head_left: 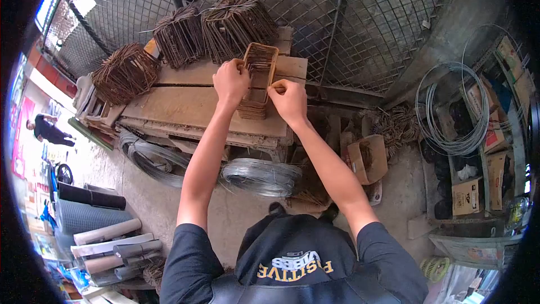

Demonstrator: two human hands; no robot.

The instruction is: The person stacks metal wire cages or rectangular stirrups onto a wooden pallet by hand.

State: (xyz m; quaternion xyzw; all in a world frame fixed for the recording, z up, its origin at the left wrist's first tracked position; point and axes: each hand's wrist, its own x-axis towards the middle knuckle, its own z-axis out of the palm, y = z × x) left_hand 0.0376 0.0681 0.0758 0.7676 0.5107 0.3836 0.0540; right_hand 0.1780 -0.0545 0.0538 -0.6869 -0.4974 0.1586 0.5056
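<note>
A stack of rectangular rusty rebar stirrups point(252, 112) stands on the wooden bench point(185, 107), near its right end. My left hand point(231, 83) is closed at the left side of the stack's upper frame. At the right side, my right hand point(289, 100) has its fingers pinched on the same frame. The fingers partly cover the wire, so how many stirrups they grip cannot be made out. Behind the stack lie bundles of similar stirrups point(235, 27), and another bundle point(126, 73) sits at the bench's left end.
Wire mesh point(382, 28) rises behind the bench. Below it lie coils of wire point(262, 177). An open cardboard box point(360, 163) and a shelf with hanging wire coil point(454, 110) are on the right. Rolls of mesh point(93, 217) are at left; a person point(50, 129) stands far left.
</note>
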